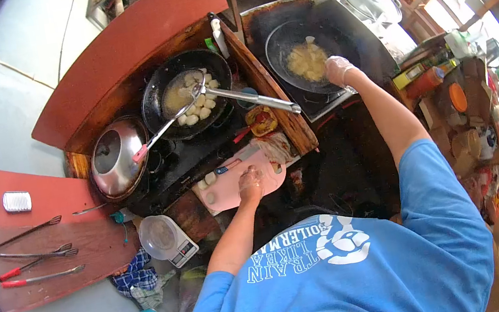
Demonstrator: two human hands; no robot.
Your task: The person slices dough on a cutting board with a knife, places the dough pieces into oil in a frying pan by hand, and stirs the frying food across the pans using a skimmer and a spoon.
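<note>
Head view shows two woks: the left wok [153, 96] holds round white pieces [192, 119], too crowded to count, and the right wok [322, 30] holds a heap of yellowish pieces [309, 64]. One right hand [340, 71], in clear plastic, is at the right wok's rim, fingers bunched; one left hand [251, 184] is half curled over one pink cutting board [224, 194] with three pale lumps [210, 198]; whether either grips anything, I cannot tell

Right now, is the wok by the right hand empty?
Not empty: the wok holds pale yellow pieces in its middle, beside the right hand.
</note>
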